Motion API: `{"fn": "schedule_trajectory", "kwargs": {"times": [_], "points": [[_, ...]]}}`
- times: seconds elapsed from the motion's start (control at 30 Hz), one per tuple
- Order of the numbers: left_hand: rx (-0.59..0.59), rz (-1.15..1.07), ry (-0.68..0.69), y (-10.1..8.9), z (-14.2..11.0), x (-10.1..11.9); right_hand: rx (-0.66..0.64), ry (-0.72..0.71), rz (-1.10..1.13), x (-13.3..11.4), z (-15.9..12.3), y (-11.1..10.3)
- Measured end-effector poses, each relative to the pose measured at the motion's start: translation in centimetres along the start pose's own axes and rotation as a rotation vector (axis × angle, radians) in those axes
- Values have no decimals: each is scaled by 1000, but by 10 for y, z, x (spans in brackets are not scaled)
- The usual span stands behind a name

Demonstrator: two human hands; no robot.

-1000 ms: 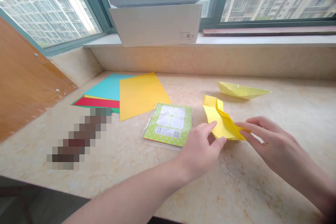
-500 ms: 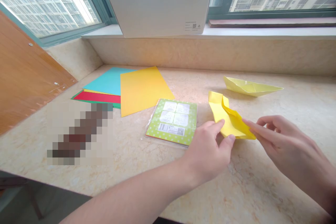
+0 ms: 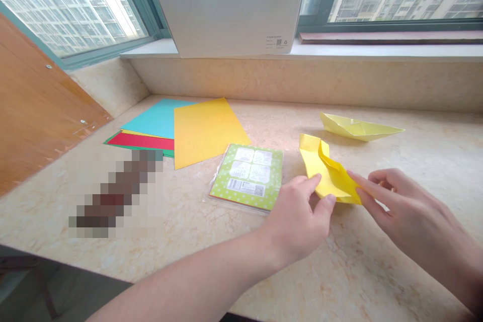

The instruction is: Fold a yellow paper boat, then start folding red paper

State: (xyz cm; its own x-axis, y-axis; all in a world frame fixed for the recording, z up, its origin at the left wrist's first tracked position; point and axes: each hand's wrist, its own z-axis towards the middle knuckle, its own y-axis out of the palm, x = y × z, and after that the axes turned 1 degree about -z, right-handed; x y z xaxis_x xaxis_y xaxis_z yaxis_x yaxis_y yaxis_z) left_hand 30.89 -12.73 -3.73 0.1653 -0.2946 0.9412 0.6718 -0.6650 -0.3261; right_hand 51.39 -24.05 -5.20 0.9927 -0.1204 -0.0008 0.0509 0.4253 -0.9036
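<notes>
Left hand (image 3: 298, 216) and right hand (image 3: 407, 211) lightly pinch folded yellow paper (image 3: 332, 176) beside green packet (image 3: 249, 176), on counter. Risk: uneven finger pull skews creases or tears edge.

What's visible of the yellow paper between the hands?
The folded yellow paper looks thin and creased, with a flared upper-left end and a raised fold along its right side. It sits slanted over the counter, in front of the paper boat. Left and right hands touch its near edge and right corner.
</notes>
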Motion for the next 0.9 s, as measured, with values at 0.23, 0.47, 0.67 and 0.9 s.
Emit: {"fn": "schedule_trajectory", "kwargs": {"times": [0.23,0.47,0.67,0.9], "points": [[14,1,-8,0,0,0,-29,-29,70,-1,-1,-2],[44,-16,-13,-3,3,1,35,113,216,-11,2,-10],[70,30,50,-9,6,4,286,387,456,-23,9,-20],[144,37,102,-13,10,6,330,80,726,-34,11,-22]]}}
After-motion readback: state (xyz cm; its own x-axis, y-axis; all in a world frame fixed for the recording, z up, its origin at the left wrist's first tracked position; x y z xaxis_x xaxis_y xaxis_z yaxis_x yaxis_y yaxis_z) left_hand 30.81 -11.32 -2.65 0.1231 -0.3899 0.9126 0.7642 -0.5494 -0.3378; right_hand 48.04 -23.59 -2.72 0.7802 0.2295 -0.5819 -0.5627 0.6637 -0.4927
